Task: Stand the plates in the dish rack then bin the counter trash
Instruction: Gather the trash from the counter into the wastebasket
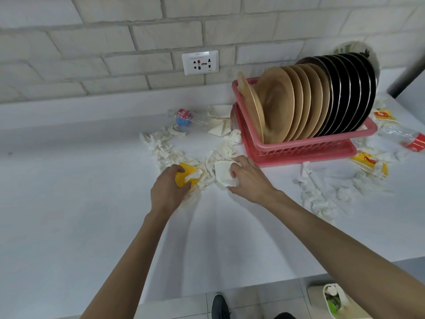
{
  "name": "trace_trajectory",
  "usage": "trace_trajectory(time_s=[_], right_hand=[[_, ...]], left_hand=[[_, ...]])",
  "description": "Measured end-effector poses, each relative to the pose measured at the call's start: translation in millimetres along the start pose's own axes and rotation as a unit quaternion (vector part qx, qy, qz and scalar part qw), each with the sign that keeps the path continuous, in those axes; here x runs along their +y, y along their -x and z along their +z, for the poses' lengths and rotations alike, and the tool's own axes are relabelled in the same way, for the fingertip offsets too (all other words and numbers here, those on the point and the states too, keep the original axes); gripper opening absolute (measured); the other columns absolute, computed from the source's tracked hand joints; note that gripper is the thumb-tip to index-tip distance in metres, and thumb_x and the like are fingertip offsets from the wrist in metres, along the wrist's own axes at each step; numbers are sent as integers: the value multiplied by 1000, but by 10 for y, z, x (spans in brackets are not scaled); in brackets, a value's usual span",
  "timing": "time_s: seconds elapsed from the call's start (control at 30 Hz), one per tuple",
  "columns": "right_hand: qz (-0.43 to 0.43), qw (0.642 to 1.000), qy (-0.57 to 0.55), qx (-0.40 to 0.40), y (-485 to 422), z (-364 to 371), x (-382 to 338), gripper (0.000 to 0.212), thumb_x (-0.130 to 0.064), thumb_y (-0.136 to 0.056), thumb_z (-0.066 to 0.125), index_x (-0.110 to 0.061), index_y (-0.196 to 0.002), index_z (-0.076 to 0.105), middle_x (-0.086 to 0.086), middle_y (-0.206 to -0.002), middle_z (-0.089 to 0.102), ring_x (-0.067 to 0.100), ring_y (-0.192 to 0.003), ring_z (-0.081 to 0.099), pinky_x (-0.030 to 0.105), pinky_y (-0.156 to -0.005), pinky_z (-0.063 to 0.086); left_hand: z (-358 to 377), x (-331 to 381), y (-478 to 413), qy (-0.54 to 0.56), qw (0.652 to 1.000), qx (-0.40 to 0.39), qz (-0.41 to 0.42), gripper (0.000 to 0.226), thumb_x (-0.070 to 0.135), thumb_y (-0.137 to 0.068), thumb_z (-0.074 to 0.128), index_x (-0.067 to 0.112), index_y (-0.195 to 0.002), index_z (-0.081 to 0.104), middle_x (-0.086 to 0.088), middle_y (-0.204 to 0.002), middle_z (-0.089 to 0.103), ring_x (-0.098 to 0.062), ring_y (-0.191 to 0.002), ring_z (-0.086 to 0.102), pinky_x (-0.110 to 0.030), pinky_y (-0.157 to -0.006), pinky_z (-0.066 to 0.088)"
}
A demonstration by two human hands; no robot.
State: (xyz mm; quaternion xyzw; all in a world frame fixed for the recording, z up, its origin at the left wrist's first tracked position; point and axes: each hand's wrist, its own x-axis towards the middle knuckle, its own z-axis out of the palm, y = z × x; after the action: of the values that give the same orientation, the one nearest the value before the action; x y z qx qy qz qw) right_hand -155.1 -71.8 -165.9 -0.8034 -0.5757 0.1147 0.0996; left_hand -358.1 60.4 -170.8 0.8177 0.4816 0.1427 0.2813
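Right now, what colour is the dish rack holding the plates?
The dish rack is pink; the head view shows it plainly.

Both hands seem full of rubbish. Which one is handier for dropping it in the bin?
The right hand, probably. It grips white paper, and the bin stands on the floor on its side; the left hand, gripping a yellow wrapper, would cross over.
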Motion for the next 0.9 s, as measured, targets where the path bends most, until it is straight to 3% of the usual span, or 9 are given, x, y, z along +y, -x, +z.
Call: trace_trajectory(time_s=[0.3,0.47,0.7,0.9], right_hand=[[16,998,-41,51,461,-130,85,37,-34,-80,74,-15,-101,51,1,-134,39,22,-123,36,31,-98,34],[49,994,-74,65,843,-161,169,36,-33,-79,75,-16,-101,51,-1,-132,39,22,-118,39,29,-90,35],[117,980,-132,93,1746,-165,438,34,-33,-79,75,-17,-99,52,-3,-132,40,21,-118,41,30,-90,39],[189,962,-159,118,2587,-147,766,36,-36,-79,74,-18,-103,53,-5,-134,38,18,-120,41,26,-88,41]], left_hand=[[-104,80,151,94,993,23,72,37,25,-78,80,30,-111,63,11,-113,63,-19,-96,59,-36,-79,50],[6,333,385,137,986,-20,94,36,19,-77,81,32,-107,65,12,-110,63,-16,-95,59,-37,-81,51],[330,761,815,134,977,-105,129,34,15,-75,82,35,-98,65,21,-97,62,1,-84,57,-25,-68,45],[776,1271,1308,133,963,-165,168,29,16,-76,82,35,-93,67,23,-98,62,0,-86,57,-20,-67,45]])
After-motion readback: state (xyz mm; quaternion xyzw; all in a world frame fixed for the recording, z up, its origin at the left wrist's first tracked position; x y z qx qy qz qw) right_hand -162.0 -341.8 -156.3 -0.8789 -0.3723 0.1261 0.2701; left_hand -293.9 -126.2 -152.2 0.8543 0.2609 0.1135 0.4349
